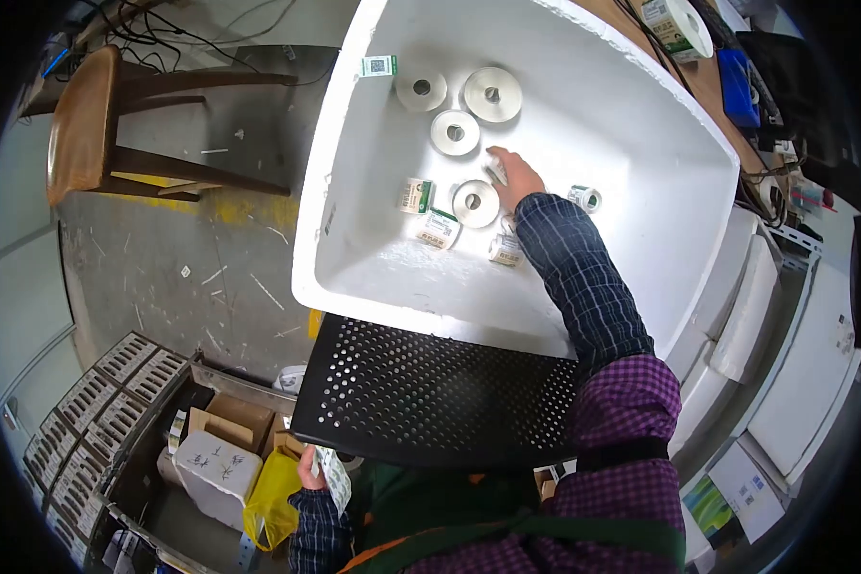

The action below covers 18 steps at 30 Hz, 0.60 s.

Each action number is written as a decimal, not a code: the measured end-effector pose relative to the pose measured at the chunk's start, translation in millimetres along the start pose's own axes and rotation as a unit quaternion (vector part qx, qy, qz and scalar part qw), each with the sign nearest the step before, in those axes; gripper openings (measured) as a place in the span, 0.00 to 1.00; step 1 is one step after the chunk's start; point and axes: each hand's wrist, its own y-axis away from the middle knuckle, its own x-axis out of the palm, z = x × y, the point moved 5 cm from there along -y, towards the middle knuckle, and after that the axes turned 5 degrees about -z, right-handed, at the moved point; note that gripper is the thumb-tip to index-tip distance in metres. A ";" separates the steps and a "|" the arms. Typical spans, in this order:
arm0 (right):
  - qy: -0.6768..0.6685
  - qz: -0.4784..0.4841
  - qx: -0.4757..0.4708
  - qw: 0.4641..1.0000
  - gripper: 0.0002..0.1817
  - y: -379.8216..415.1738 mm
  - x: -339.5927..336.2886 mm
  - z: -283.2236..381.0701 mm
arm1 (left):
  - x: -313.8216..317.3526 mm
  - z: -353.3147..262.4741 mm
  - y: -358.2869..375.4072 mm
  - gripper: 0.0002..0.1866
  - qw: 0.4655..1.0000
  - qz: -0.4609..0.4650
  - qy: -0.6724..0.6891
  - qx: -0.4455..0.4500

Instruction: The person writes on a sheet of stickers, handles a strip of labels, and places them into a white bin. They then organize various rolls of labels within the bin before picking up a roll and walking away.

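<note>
R hand [515,177] reached deep into the white foam box [631,124], fingers curled on a small roll [496,170] at box centre; grip looked closed round it, tho partly hidden. Flat tape roll [475,203] lay just beside the hand at 8 o'clock, three more rolls [454,132] at 10–11 o'clock, small labelled packs [437,229] at 7 o'clock. Box sat on a black perforated tabletop [430,392]. L hand [312,471] was low at frame bottom, grip shut on a printed pack [335,476], above a yellow bag [270,497]. Wooden stool [86,120] stood top left on the floor.
</note>
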 end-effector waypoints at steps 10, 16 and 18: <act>-0.694 0.117 0.055 0.708 0.40 25.3 -31.2 7.5 | 47.0 -9.8 21.5 0.20 1.000 0.024 0.002 -0.001; -0.841 0.170 0.053 0.511 0.38 44.9 -39.2 23.0 | 39.2 -14.1 18.1 0.21 0.996 0.044 -0.056 0.055; -0.862 0.178 0.058 0.471 0.35 50.0 -42.6 27.6 | 51.0 -17.9 26.1 0.20 0.998 0.037 -0.037 0.027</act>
